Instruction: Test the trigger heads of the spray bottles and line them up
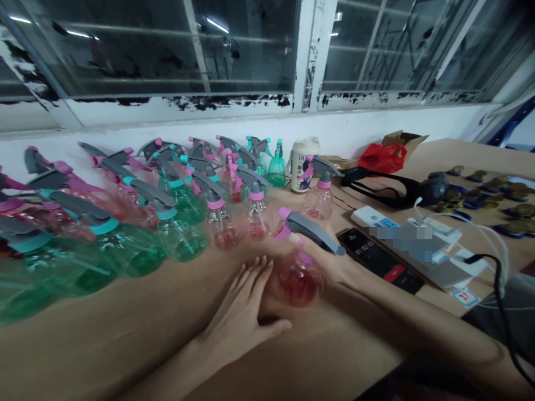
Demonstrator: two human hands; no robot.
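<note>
A pink spray bottle (297,278) with a grey trigger head (311,229) stands on the wooden table (125,340) in front of me. My right hand (321,257) is wrapped round its neck under the trigger head. My left hand (246,312) lies against the bottle's left side with the fingers stretched out and the thumb reaching under its base. Behind them stand several pink and green spray bottles (179,223) in rows along the wall.
A phone (378,259) showing a timer lies right of the bottle. Beyond it are a white power strip (422,245) with cables, a black strap (393,189), a cup (301,161), a red bag (382,157) and several round pieces (501,195) at far right.
</note>
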